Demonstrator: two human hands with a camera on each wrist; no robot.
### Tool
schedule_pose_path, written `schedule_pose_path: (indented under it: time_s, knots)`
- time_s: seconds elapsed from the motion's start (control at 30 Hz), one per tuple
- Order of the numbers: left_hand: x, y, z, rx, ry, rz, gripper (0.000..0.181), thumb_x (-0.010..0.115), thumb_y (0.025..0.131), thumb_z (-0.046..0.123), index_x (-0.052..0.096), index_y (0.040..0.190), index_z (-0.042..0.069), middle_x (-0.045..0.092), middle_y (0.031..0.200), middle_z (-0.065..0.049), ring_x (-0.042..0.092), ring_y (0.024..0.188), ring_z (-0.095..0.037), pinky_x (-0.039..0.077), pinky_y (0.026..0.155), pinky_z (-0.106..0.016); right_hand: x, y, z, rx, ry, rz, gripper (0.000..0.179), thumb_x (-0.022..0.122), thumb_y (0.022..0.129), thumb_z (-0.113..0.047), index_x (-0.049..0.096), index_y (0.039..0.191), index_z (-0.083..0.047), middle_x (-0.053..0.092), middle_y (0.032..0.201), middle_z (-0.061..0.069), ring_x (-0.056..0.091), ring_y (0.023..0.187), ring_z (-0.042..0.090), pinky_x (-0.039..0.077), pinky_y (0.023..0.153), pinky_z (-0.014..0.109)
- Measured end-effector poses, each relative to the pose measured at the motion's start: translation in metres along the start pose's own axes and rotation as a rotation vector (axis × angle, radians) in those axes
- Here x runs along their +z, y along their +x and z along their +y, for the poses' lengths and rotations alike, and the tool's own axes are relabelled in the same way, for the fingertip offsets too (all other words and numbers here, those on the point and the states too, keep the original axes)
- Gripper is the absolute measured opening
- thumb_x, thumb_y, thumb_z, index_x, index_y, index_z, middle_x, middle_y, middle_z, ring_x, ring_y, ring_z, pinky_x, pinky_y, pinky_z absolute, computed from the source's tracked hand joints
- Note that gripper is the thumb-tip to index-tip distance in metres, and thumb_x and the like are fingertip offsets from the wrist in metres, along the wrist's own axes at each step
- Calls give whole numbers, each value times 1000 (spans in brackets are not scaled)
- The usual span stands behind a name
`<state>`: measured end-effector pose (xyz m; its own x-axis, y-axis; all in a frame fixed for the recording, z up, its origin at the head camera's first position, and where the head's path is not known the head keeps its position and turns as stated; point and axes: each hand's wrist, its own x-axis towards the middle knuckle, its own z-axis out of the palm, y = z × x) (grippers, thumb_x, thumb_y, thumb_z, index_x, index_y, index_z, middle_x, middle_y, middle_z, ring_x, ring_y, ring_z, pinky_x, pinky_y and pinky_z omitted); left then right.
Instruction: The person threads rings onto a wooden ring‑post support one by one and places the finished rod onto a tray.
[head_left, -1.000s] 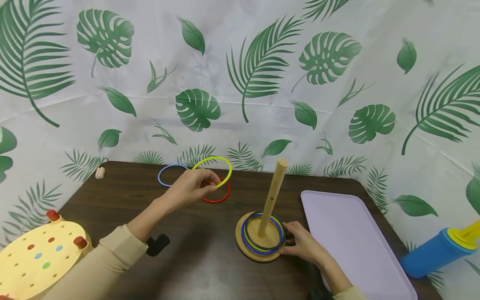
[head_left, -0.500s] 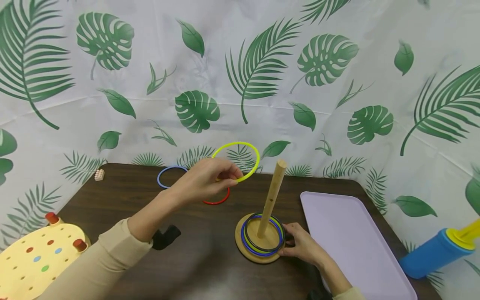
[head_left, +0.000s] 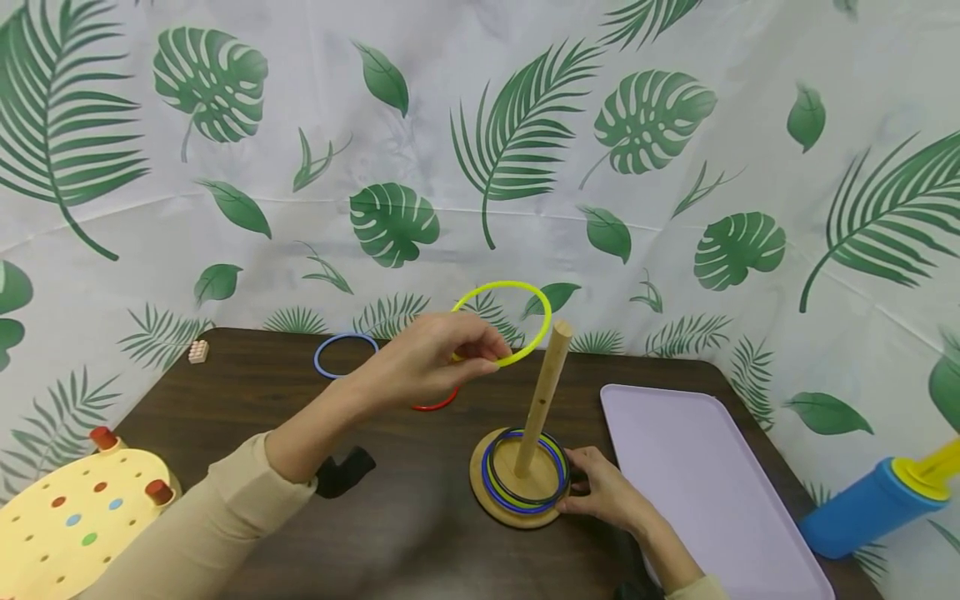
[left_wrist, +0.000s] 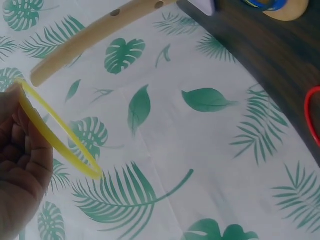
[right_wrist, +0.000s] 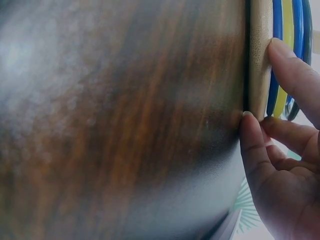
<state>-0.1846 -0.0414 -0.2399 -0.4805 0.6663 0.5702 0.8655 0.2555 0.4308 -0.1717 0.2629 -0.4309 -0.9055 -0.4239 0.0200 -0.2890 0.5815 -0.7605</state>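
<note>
My left hand (head_left: 446, 354) pinches a yellow ring (head_left: 548, 321) between thumb and fingers, raised above the table just left of the top of a wooden post (head_left: 546, 387). In the left wrist view that same yellow ring (left_wrist: 60, 146) appears tilted, near the post's tip (left_wrist: 45, 75). The post leans slightly and rises from a round wooden base (head_left: 482, 492). Around its foot lie stacked blue, yellow-green and black rings (right_wrist: 287, 30). With thumb and fingertips, my right hand (head_left: 606, 490) holds the right edge of the base; its far fingers are partly hidden.
Behind my left hand lie a light blue ring (head_left: 318, 360) and a partly hidden red ring (head_left: 437, 407). A lilac tray (head_left: 697, 467) and a blue cylinder (head_left: 866, 508) stand right. At left are a yellow pegboard (head_left: 67, 533) and a small pink block (head_left: 198, 352).
My left hand has carried the yellow ring rightward and up, from above the red ring to beside the post's top. My right hand has stayed at the base.
</note>
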Motion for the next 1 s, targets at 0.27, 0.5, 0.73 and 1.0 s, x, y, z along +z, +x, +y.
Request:
schedule_pose_path:
  time_s: [0.27,0.5,0.73,1.0]
  knots:
    - [7,11,6,116,9,-17,8,68,85,6,68,92,6,67,87,1,59,80,-5,50,69,-16,0,0,1,6,3,-2,79,82,69,-10,41,131,16,44,114,24,51,107,38,53,84,32]
    - [17,16,8,181,2,-70,7,68,85,7,67,93,7,67,90,1,58,82,-5,48,71,-13,0,1,1,6,1,-6,77,82,69,-10,43,130,15,44,114,23,51,107,37,53,84,32]
    - [31,14,7,159,-42,-126,9,67,85,5,66,94,6,63,89,0,57,80,-4,48,73,-11,0,0,3,17,-11,-1,80,83,69,-13,41,131,16,44,116,23,51,108,38,53,85,31]
    - [51,6,-1,125,-97,-177,11,68,84,3,67,94,5,64,91,-2,58,81,-6,48,73,-11,0,0,3,19,-31,-2,80,83,69,-15,43,132,13,44,117,22,51,108,37,53,84,30]
